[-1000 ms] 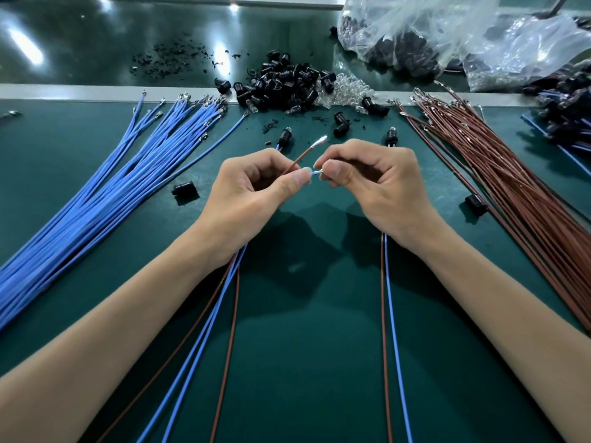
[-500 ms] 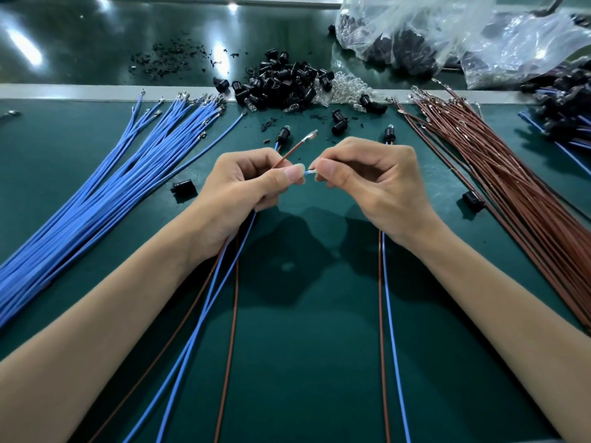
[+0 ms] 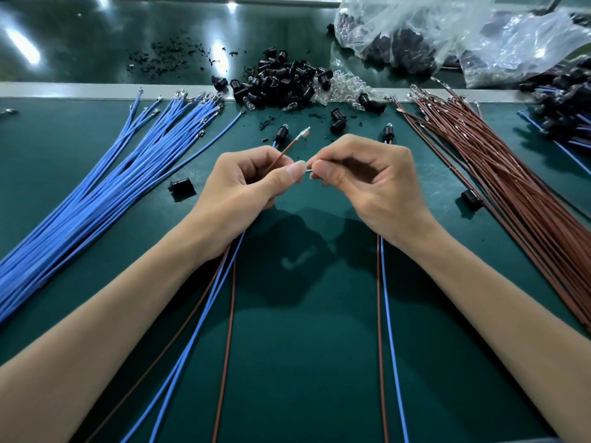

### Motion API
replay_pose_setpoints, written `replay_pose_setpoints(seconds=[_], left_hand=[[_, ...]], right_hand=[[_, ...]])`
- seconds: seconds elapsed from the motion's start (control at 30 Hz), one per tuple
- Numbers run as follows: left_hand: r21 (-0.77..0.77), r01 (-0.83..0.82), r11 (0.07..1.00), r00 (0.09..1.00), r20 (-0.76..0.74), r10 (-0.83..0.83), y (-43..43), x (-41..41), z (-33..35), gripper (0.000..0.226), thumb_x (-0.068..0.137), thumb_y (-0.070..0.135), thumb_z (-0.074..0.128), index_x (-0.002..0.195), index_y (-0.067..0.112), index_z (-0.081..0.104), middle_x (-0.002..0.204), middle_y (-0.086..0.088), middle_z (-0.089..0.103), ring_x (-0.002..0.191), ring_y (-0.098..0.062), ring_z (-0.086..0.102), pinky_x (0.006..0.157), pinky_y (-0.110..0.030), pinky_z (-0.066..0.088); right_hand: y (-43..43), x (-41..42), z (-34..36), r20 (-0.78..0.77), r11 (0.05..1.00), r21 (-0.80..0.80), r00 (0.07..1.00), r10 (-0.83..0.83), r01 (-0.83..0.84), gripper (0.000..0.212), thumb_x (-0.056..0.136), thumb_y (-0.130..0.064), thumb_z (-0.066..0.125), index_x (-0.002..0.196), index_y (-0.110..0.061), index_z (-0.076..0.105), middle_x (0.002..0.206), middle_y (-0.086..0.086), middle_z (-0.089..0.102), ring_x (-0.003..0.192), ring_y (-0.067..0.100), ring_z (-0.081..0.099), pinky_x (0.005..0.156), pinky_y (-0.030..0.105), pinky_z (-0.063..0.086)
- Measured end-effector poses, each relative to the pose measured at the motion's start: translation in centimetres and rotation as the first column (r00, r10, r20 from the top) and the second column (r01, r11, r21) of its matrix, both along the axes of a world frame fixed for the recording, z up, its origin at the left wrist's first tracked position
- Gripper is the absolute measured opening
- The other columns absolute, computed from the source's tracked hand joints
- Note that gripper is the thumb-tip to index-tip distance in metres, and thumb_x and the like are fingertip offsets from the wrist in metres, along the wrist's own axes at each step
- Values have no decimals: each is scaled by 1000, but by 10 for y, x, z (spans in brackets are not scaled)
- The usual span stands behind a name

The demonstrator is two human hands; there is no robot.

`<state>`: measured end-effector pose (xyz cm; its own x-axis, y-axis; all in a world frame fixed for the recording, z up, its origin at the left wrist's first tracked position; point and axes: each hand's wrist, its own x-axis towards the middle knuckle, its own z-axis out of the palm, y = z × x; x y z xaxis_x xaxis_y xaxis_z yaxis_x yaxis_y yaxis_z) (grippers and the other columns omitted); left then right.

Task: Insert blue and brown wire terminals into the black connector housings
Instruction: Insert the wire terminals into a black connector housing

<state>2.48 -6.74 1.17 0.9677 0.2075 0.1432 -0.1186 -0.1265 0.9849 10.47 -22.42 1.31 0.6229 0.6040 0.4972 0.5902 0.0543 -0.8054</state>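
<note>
Early in the batch, by the look of the counter (image 3: 303,362). Apparently finished: one wired housing (image 3: 280,133) lying beyond the left hand (image 3: 246,190), a second wired housing (image 3: 387,132) beyond the right hand (image 3: 371,187), each with a blue and a brown lead trailing back toward the viewer.

In hand, a further pair of wires, not yet seated. Left fingers curled round a brown wire (image 3: 283,153), its flat silvery terminal poking up free past the knuckles. Right fingers curled too, thumb and forefinger pinching the tip of a blue wire (image 3: 308,170), with the left thumb pressed against the same tip. No housing visible in either hand; hidden in a palm or absent, impossible to tell.

Left to do, probably nearly everything: a thick blue bundle (image 3: 112,187) fanned out at left, a brown bundle (image 3: 511,187) at right, a heap of loose housings (image 3: 281,84) at the back, plus a stray housing (image 3: 180,186) on the mat.

Wires thin, smooth-jacketed, limp enough to drape. Terminals small, bright, stamped metal. Housings stubby, round, matt black plastic. Beside the heap, tiny clear bulbs (image 3: 345,86), glassy. Behind, crinkled clear plastic bags (image 3: 447,36) with dark parts inside. Counter under a dull green mat, with a glossy strip beyond.
</note>
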Motion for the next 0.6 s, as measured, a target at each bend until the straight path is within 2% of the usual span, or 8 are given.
replay_pose_setpoints(seconds=[0.13,0.23,0.43,0.6], left_hand=[[89,-32,996,996,81,25,-2,-1,-1,16,85,28,66,77,15,65,52,14,38,48,-8,25,46,-25,18],[119,-78,990,991,119,63,-3,0,-2,14,87,23,65,73,18,63,50,14,39,48,-5,27,46,-23,21],[122,-143,982,983,135,126,-6,0,-2,19,89,15,64,70,17,58,46,15,41,44,-1,30,45,-13,25],[110,-142,984,981,150,125,-7,0,-1,18,89,15,64,72,18,59,48,17,44,45,1,34,46,-13,29]], right_hand=[[1,4,-4,67,1000,-18,998,-11,13,13,84,1,67,95,-7,68,78,-3,64,70,2,59,70,16,45],[2,5,-5,56,999,18,998,-33,32,16,83,2,68,97,-6,68,82,-1,66,72,2,62,72,16,47],[0,8,-3,-96,998,63,995,1,5,23,82,3,68,101,-10,67,81,5,66,72,5,63,74,16,49],[-1,11,-1,-244,989,145,970,7,29,22,82,2,69,94,-16,70,79,-8,71,77,8,66,78,21,53]])
